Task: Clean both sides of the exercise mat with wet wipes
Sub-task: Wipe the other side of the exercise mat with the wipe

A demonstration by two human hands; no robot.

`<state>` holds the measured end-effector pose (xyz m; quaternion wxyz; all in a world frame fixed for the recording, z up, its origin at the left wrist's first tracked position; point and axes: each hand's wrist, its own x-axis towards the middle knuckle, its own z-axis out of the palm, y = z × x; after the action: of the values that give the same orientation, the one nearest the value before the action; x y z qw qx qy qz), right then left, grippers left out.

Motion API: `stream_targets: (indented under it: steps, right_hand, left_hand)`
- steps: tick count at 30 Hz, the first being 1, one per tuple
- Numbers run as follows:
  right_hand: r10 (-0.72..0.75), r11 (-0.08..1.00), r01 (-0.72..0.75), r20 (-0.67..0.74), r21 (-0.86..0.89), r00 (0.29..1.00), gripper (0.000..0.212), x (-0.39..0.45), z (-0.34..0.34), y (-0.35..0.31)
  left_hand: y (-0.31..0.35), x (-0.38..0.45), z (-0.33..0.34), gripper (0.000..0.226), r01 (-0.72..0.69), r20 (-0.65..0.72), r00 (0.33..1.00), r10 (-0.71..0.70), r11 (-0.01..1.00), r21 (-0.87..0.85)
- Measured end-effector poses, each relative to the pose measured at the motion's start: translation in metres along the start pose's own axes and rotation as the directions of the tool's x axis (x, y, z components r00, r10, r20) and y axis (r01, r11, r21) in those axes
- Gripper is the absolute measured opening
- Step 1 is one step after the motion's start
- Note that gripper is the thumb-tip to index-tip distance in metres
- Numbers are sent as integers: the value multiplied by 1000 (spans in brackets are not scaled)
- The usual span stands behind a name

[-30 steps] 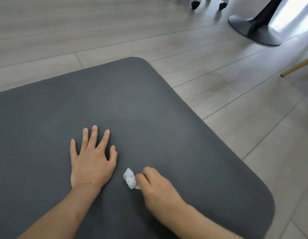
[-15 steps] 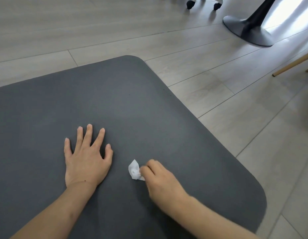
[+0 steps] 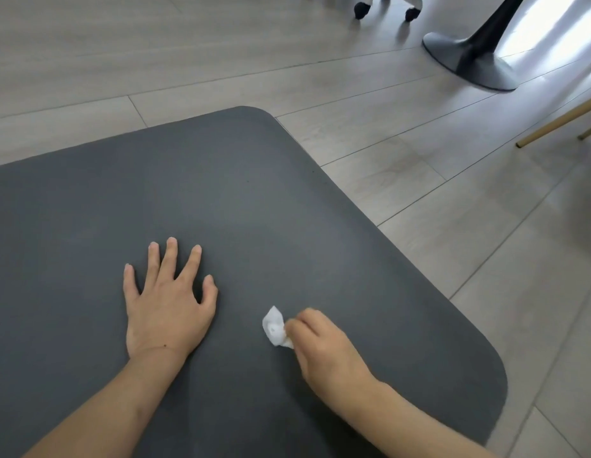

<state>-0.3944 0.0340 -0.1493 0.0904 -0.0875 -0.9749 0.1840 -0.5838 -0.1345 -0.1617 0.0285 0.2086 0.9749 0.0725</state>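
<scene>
Since a second ago your right hand [image 3: 323, 348] has carried the balled wet wipe [image 3: 275, 327] a little to the right, opening a gap beside your left hand [image 3: 168, 302], which stays spread flat, fingers straight, pressing the exercise mat [image 3: 254, 200] down. Your right hand pinches the wipe against the mat's near-right area. You look to be mid-wipe on the upper side only; I judge the underside undone. Rightward, the mat's rounded edge meets bare floor [image 3: 452, 246]; a pedestal base [image 3: 469, 57] and wooden leg [image 3: 558, 120] stand well apart, far right.
</scene>
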Motion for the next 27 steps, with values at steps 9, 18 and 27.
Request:
stream_targets:
  steps: [9, 18, 27]
  right_hand:
    - [508, 810, -570, -320, -141, 800, 8, 57, -54, 149]
    - [-130, 991, 129, 39, 13, 991, 19, -3, -20, 38]
    - [481, 877, -436, -371, 203, 794, 10, 16, -20, 105]
  left_hand:
    - [-1, 1, 1, 64, -9, 6, 1000, 8, 1000, 11]
    - [-1, -1, -1, 62, -15, -1, 1000, 15, 1000, 3]
    - [-1, -2, 3, 44, -201, -263, 951, 164, 972, -119]
